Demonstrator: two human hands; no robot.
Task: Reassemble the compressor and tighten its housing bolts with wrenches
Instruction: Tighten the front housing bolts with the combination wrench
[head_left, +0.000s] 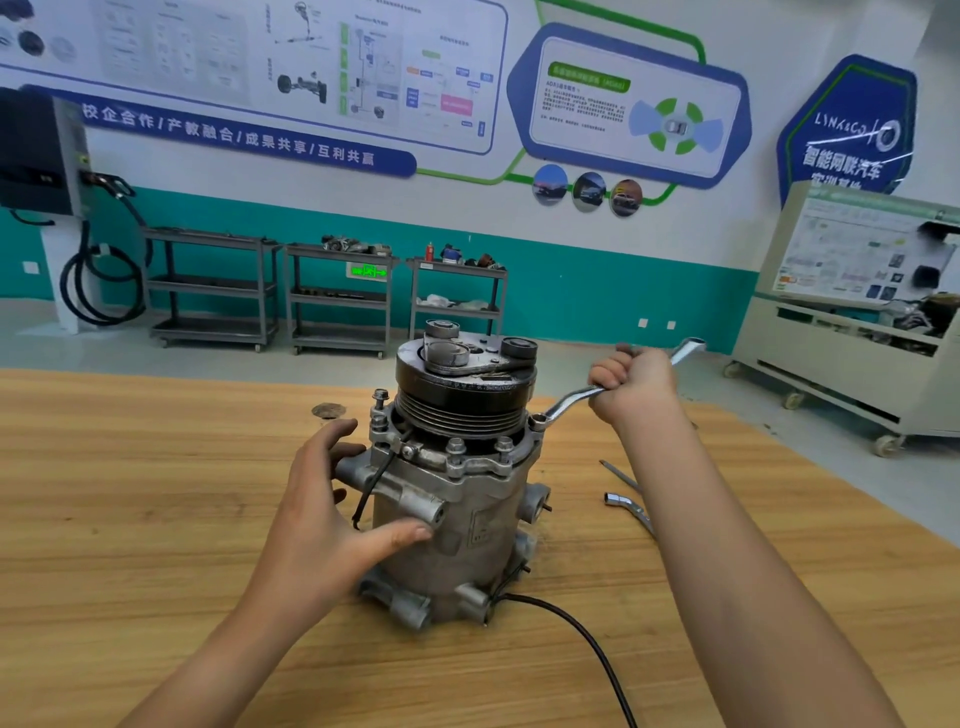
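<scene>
**Q:** What stands on the wooden table (156, 493), and where?

**A:** The compressor (467, 519) stands upright near the middle of the table, silver body below and black grooved pulley (462, 395) on top. The housing parts appear joined, so the main reassembly is judged done.

**Q:** How do the hands lie?

**A:** The left hand (322, 499) is spread wide. Its thumb and fingers press against the left side of the body to steady it, and it grasps nothing. The right hand (631, 384) is fisted round the mid-shank of a cranked ring wrench (566, 402), to the right of the pulley.

**Q:** Where does that tool bear?

**A:** Its lower ring sits over a flange bolt (537, 422) at the right edge of the housing flange, just under the pulley. Tightening is therefore judged to be in hand.

**Q:** Is there another tool?

**A:** A second wrench (626, 506) lies on the table right of the compressor, partly hidden by the right forearm and untouched.

**Q:** What is left?

**A:** The two front bolts (455, 447) sit low on the flange and look seated, though whether they are fully tight cannot be told. The raised bolt (381, 397) at the left rear stands well proud and seemingly needs running down. The task is judged past its midpoint, with the round of bolts unfinished.
</scene>
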